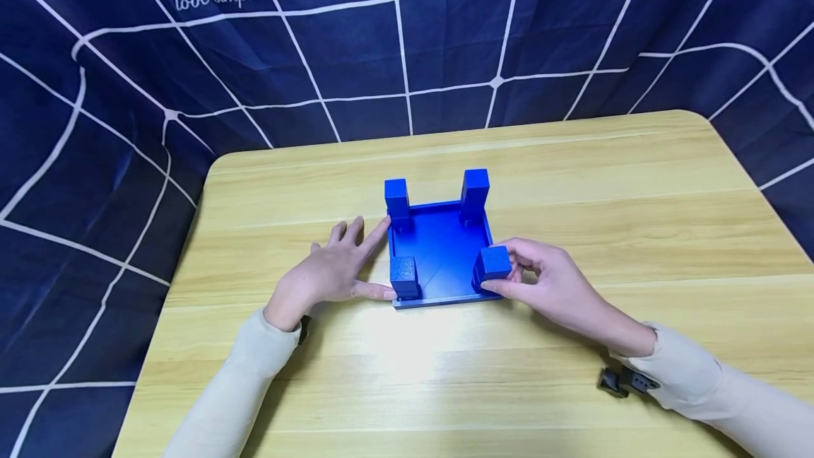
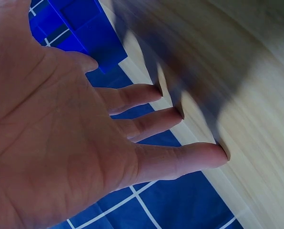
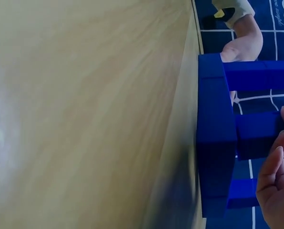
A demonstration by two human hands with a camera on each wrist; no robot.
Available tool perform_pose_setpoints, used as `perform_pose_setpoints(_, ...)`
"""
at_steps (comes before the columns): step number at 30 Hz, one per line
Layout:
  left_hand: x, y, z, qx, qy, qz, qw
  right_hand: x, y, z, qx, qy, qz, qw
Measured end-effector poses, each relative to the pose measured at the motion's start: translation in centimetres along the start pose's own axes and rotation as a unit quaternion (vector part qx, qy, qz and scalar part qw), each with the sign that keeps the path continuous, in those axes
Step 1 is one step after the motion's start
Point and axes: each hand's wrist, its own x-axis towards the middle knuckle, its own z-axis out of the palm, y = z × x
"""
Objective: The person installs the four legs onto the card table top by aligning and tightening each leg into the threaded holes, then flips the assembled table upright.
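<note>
A shallow square blue tray (image 1: 441, 249) lies on the table with a blue post standing up at each corner. My right hand (image 1: 553, 278) pinches the near-right post (image 1: 494, 263) between thumb and fingers. In the right wrist view, fingertips (image 3: 279, 140) grip that post near its upper end. My left hand (image 1: 333, 267) is spread at the tray's left side, its thumb by the near-left post (image 1: 404, 278) and its index fingertip by the far-left post (image 1: 397, 200). The left wrist view shows the other fingers resting their tips on the wood.
The pale wooden table (image 1: 636, 218) has rounded far corners. A dark blue curtain with white lines (image 1: 356, 41) hangs behind it and at both sides. A black device (image 1: 626, 380) is strapped at the right wrist.
</note>
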Motion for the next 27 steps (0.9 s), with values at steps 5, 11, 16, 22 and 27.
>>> perform_pose_setpoints(5,0.02,0.04,-0.05,-0.001,-0.001,-0.001,1.0,-0.01,0.09,-0.09,-0.008,0.016,-0.025,0.9995)
perform_pose_setpoints(11,-0.05,0.12,-0.16,-0.001,-0.001,-0.002,1.0,0.03,0.02,-0.1,0.006,0.014,-0.038,0.9992)
perform_pose_setpoints(16,-0.11,0.11,-0.19,-0.003,0.002,0.001,1.0,0.14,0.08,0.0,0.021,0.017,-0.038,0.9989)
perform_pose_setpoints(22,-0.21,0.08,-0.1,-0.008,0.004,0.002,1.0,0.06,0.14,0.13,0.019,0.016,-0.041,0.9989)
perform_pose_setpoints(27,-0.24,0.05,-0.04,-0.008,0.006,0.004,0.9999,0.04,0.16,0.19,0.007,0.013,-0.025,0.9996)
